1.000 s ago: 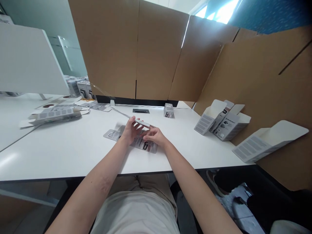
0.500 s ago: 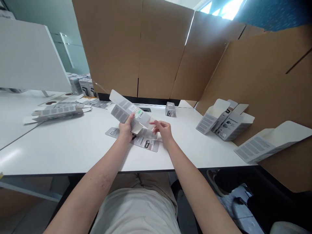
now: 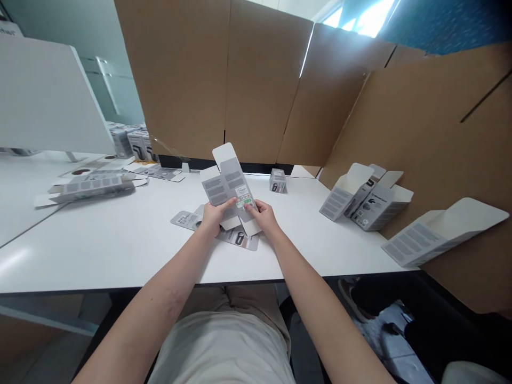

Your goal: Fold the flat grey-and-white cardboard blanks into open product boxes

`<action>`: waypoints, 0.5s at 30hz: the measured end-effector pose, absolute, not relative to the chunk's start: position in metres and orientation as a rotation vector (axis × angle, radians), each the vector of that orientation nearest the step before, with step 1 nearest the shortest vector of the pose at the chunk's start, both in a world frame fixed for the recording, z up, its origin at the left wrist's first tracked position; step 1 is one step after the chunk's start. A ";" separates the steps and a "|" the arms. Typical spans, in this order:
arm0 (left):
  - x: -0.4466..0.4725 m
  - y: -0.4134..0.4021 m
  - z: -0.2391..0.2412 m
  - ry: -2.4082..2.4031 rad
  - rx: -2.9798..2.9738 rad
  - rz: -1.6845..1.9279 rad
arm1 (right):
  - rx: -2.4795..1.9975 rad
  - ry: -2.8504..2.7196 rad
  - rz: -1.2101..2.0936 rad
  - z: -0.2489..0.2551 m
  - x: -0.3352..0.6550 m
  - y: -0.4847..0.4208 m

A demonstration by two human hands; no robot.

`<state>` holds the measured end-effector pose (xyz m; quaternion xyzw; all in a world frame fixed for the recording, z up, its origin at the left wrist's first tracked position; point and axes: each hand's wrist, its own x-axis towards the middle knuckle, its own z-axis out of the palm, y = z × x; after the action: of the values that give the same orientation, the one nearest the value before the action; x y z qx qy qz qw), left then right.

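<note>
Both hands hold a flat, unfolded grey-and-white carton blank [image 3: 229, 184] upright above the white table [image 3: 120, 240]. My left hand [image 3: 212, 216] grips its lower left edge with the thumb on the printed face. My right hand [image 3: 262, 216] pinches its lower right edge near a green label. Under the hands, more flat carton blanks [image 3: 190, 220] lie on the table.
Brown cardboard screens [image 3: 256, 80] wall the table at the back and right. Opened cartons [image 3: 366, 200] lean at the right, a longer one [image 3: 436, 232] nearer the corner. A small folded box [image 3: 277, 180] stands behind the hands. Flat blanks [image 3: 88, 186] and finished boxes [image 3: 134, 144] lie at the left.
The carton blank rose from lying nearly flat over the pile to standing upright facing me. My right hand moved in and took hold of its lower right edge.
</note>
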<state>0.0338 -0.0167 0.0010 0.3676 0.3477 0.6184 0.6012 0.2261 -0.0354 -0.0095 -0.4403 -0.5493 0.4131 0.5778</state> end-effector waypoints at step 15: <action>0.019 -0.010 0.010 0.670 0.492 1.591 | -1.183 -1.235 0.911 -0.004 0.231 -0.039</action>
<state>0.0193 -0.0097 0.0097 0.2142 0.2917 0.6929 0.6237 0.2307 -0.0390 -0.0040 -0.5031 -0.5255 0.3876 0.5661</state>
